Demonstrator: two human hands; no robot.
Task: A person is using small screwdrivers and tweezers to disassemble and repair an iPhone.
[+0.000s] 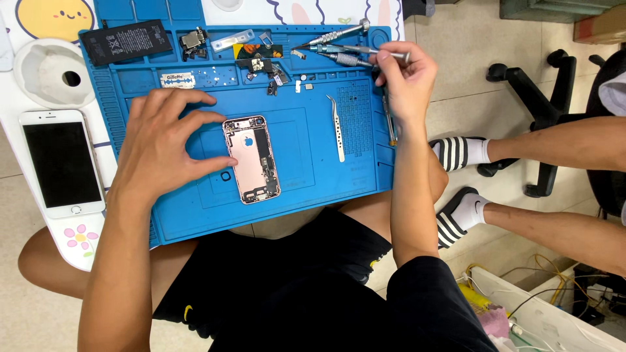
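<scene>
The person sits with a blue repair mat (306,189) across the lap and the tabletop edge. At the mat's centre lies an opened phone housing (252,159), pinkish inside, its long axis running roughly twelve to six. The left hand (163,140) lies flat on the mat at nine o'clock of the housing, fingers spread loosely, the thumb tip touching the housing's left edge; its grip is open and holds nothing.

The right hand (405,77) is up at about two o'clock from the housing, over the mat's right edge. Its grip is closed around a slim metal screwdriver (390,120), whose shaft hangs down toward six o'clock from the fist, the tip ending over the mat's right margin. Just at ten o'clock of that hand lie several more screwdrivers (339,40) with knurled silver handles, one of them touching or nearly touching the fingertips (I cannot tell which).

Between the housing and the right hand, at three o'clock of the housing, a pair of tweezers (337,130) lies on the mat, well clear of both hands. At twelve o'clock of the housing sits a scatter of small removed parts (264,62), and farther toward eleven o'clock a black flat battery (126,40) rests at the mat's upper left corner.

Off the mat, at nine o'clock of the left hand, a white phone screen (62,163) lies face up on the tabletop, dark glass showing. Another person's legs in striped sandals (456,153) stand at three o'clock, on the floor.
</scene>
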